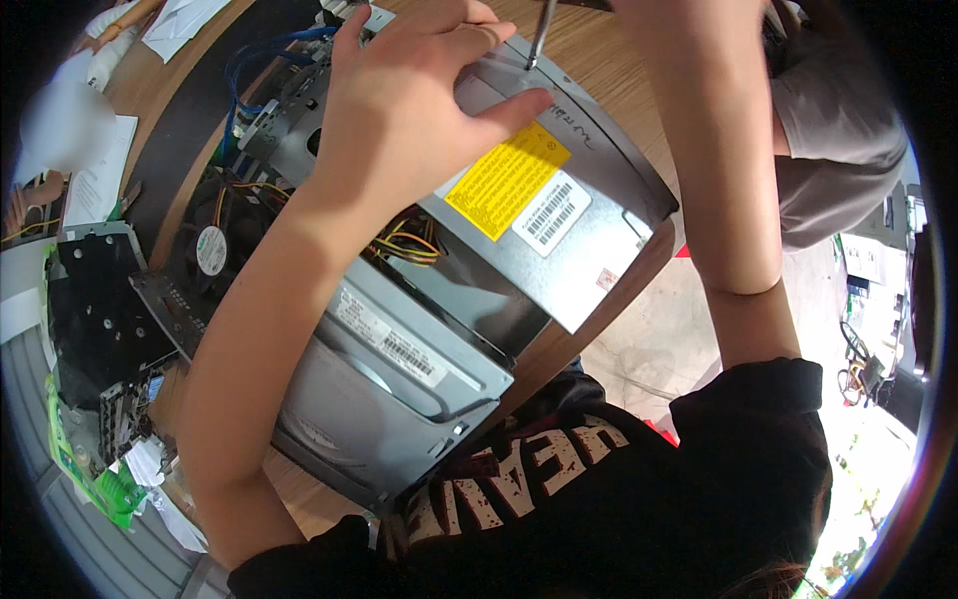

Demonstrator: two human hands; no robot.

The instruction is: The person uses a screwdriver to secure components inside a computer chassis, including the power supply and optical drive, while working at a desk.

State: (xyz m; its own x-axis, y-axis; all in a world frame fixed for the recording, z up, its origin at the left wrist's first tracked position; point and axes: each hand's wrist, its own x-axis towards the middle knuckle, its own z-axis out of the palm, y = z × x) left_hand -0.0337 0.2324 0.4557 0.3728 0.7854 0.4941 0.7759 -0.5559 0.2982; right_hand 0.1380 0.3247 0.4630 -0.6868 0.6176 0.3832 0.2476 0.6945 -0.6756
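My left hand rests on the top of a grey metal box, its fingers spread and thumb stretched out. That box carries a yellow label, a white barcode label and some handwriting, and sits in an opened computer case. The thin metal shaft of what looks like a screwdriver stands tilted, its tip at the box beside my left thumb; the upper end is cut off by the frame. My right forearm reaches to the top edge, near that shaft. The fingers of my right hand are out of sight.
Inside the case are a fan, coloured wires and a labelled metal drive bay. Blue cables lie beyond. A black panel and papers are at left. Another person's grey-clothed leg is at right.
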